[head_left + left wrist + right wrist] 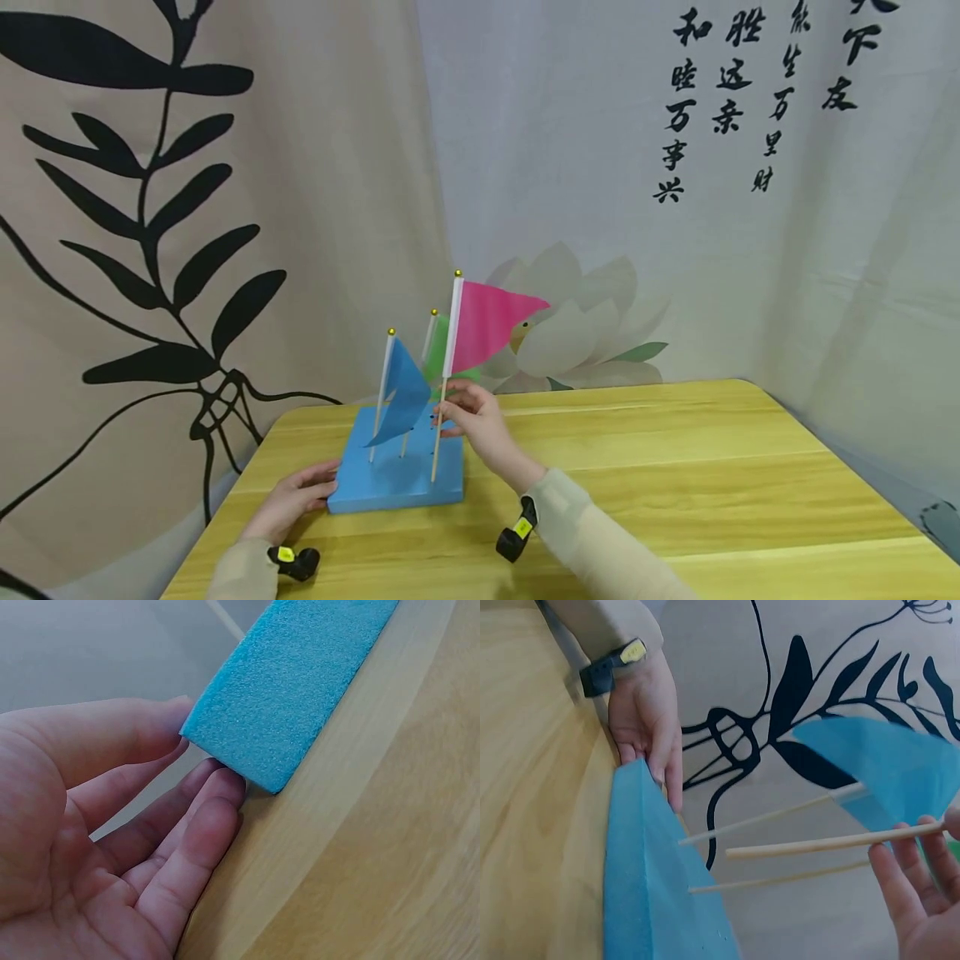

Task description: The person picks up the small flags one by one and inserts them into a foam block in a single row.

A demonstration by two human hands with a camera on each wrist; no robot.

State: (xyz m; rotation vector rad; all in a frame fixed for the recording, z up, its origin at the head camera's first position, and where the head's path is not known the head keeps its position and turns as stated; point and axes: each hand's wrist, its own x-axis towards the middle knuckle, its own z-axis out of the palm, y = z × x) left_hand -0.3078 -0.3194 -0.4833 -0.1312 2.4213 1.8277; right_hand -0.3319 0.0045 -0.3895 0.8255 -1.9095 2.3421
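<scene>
Low in the left half of the head view, the left hand (296,500) lies with relaxed, nearly straight fingers against the near-left corner of a blue foam block (397,475), a released grip that presses and steadies rather than grasps; the left wrist view shows the fingertips (217,787) touching the underside of that corner where it overhangs the edge of the wooden tabletop (675,475). There is one block, sitting flat at the lower centre-left of the frame, and it carries three small flags on thin wooden sticks, each with a white sleeve and a gold tip. Going left to right: one blue flag (401,392) stands planted in the block, tilted slightly; one green flag (437,354) stands behind it, mostly hidden, its stick also in the foam; and one pink flag (487,325), the tallest in the frame, leans with its stick's lower end at the block's near-right part. Small holes dot the block's top to the right of the blue flag. The right hand (476,421), just right of centre, pinches the pink flag's stick (817,844) between thumb and fingertips, below the cloth.
</scene>
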